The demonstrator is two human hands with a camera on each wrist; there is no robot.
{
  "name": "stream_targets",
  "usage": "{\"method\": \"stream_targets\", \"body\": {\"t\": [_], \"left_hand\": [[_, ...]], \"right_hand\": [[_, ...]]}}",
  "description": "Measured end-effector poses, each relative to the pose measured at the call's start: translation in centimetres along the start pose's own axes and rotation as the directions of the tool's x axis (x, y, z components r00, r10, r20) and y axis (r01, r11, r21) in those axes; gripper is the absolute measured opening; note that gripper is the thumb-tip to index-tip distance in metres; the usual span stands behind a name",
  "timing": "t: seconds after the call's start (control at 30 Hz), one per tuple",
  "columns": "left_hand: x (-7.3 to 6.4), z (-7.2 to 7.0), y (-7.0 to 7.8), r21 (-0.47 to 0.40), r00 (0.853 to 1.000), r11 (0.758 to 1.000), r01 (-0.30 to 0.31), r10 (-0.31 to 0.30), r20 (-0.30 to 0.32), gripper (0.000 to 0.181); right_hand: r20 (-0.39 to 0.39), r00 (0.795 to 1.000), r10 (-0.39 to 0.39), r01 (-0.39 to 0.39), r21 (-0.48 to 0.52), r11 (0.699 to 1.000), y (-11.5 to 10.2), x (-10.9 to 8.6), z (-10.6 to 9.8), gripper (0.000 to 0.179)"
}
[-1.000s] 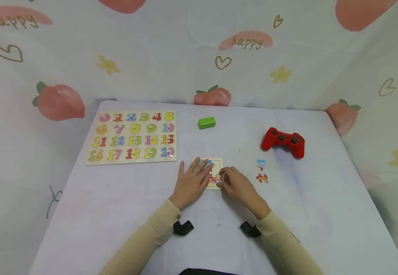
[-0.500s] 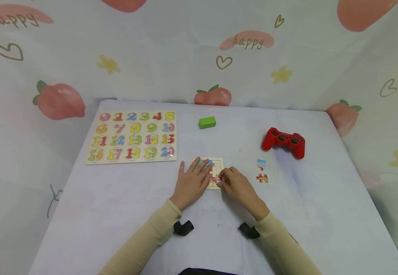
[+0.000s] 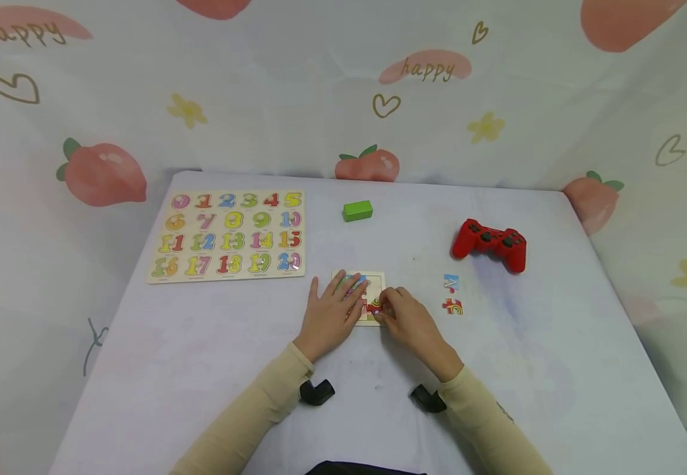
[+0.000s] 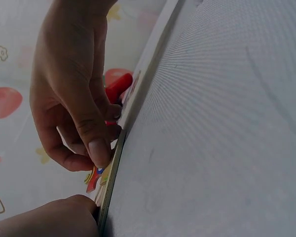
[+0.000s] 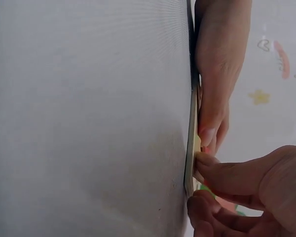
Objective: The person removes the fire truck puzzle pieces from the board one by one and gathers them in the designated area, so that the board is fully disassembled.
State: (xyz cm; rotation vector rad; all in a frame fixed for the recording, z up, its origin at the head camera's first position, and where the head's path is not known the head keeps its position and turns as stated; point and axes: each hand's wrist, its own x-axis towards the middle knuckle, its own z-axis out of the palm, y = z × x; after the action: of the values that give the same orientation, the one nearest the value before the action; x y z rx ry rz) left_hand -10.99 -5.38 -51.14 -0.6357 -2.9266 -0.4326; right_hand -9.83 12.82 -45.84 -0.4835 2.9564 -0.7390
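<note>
A small wooden jigsaw board [image 3: 376, 282] lies in the middle of the table in the head view, part of its picture filled with coloured pieces. My left hand [image 3: 328, 322] rests on its left side with fingers spread, covering much of the picture. At the board's lower right, my right hand [image 3: 416, 332] pinches a red and yellow jigsaw piece [image 3: 374, 306] between thumb and fingers. The left wrist view shows this piece [image 4: 92, 181] tilted up from the board, partly behind the thumb. Two loose jigsaw pieces, one blue [image 3: 451, 282] and one red [image 3: 453, 307], lie right of the board.
A number puzzle board [image 3: 225, 277] lies at the back left of the table. A green block [image 3: 358, 211] sits behind the jigsaw board, and a red game controller [image 3: 488, 244] is at the back right. A printed curtain [image 3: 296, 86] hangs behind the table.
The piece in my right fingers has turned so that more of its red and yellow face shows. My left hand has stayed in place on the board.
</note>
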Motion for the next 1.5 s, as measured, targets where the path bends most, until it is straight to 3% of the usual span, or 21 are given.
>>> {"method": "stream_targets", "body": {"t": [0.27, 0.43, 0.73, 0.9, 1.07, 1.27, 1.5], "left_hand": [[0.0, 0.1, 0.0, -0.055, 1.000, 0.998, 0.001, -0.001, 0.005, 0.047], [0.0, 0.2, -0.1, -0.081, 1.000, 0.997, -0.007, 0.006, -0.018, 0.047], [0.1, -0.3, 0.0, -0.066, 1.000, 0.998, 0.016, -0.015, 0.022, 0.056], [0.2, -0.7, 0.0, -0.067, 0.999, 0.997, 0.025, -0.022, 0.041, 0.057], [0.1, -0.8, 0.0, -0.072, 1.000, 0.997, 0.017, -0.016, 0.021, 0.055], [0.2, -0.7, -0.1, -0.078, 1.000, 0.997, 0.025, -0.025, 0.004, 0.054], [0.2, -0.6, -0.1, -0.111, 0.997, 0.991, 0.070, -0.067, 0.024, 0.055]], "right_hand": [[0.017, 0.999, 0.050, -0.052, 0.188, 0.981, 0.7, -0.1, -0.2, 0.012], [0.029, 0.995, 0.100, -0.104, 0.299, 0.949, 1.9, -0.5, -1.9, 0.008], [0.021, 0.980, 0.196, -0.194, 0.260, 0.946, 7.9, -3.6, -7.0, 0.010], [0.102, 0.966, 0.238, -0.256, 0.243, 0.936, 10.4, -5.4, -8.9, 0.011], [0.178, 0.953, 0.245, -0.284, 0.245, 0.927, 12.2, -6.4, -8.8, 0.011], [0.172, 0.961, 0.217, -0.256, 0.256, 0.932, 13.0, -6.6, -7.7, 0.012], [0.178, 0.956, 0.233, -0.270, 0.218, 0.938, 12.6, -6.3, -7.6, 0.012]]}}
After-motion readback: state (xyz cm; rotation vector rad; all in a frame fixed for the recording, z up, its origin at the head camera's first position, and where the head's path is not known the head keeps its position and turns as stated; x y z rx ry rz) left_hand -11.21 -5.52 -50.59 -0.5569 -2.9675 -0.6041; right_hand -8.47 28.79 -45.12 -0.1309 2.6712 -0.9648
